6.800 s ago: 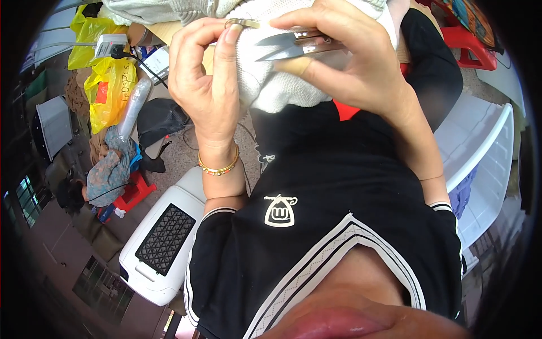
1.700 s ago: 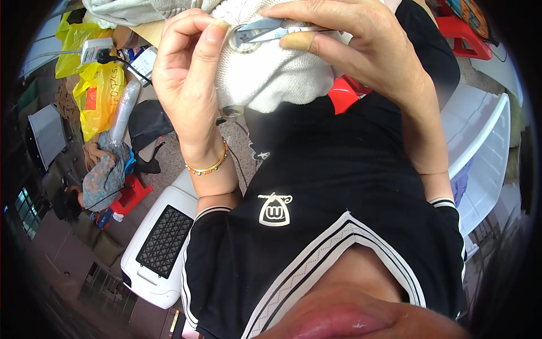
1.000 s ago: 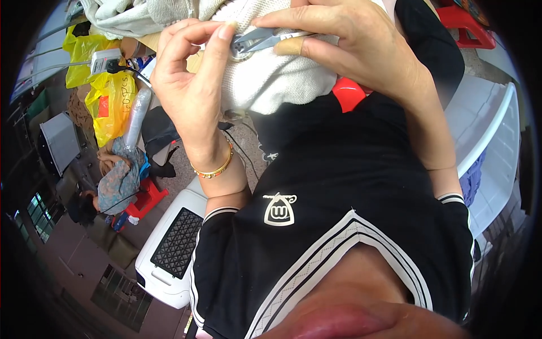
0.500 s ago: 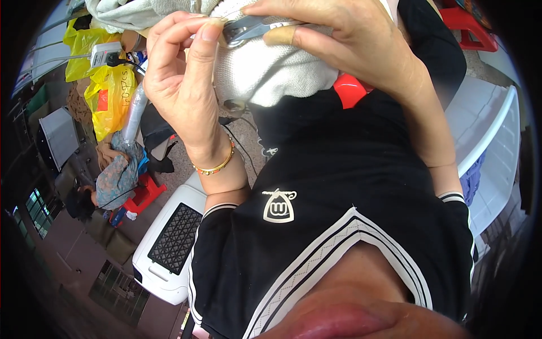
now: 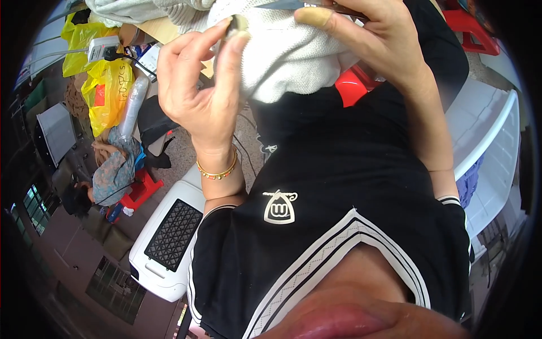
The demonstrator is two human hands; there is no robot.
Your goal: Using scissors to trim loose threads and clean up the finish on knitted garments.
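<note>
My left hand (image 5: 197, 85) pinches a small round button-like piece (image 5: 239, 24) between thumb and fingertips. It has a dark edge and a pale face. Thread snips (image 5: 282, 4) with a pointed grey blade lie in my right hand (image 5: 378, 34), its fingers closed around their handle. The blade points left, above the cloth and apart from the left fingertips. Beneath both hands a bunched white knit garment (image 5: 293, 68) hangs over my dark-clothed lap. The top edge of the view cuts off part of the right hand.
Yellow plastic bags (image 5: 110, 93) and a white power strip (image 5: 103, 50) are at the far left. A white appliance with a black grille (image 5: 174, 234) stands by my left side. On the right is a white plastic bin (image 5: 491, 147). Another person (image 5: 116, 175) sits on a red stool (image 5: 144, 189).
The snips have moved up and right, away from my left fingertips. My left hand has shifted slightly right with the button-like piece still pinched.
</note>
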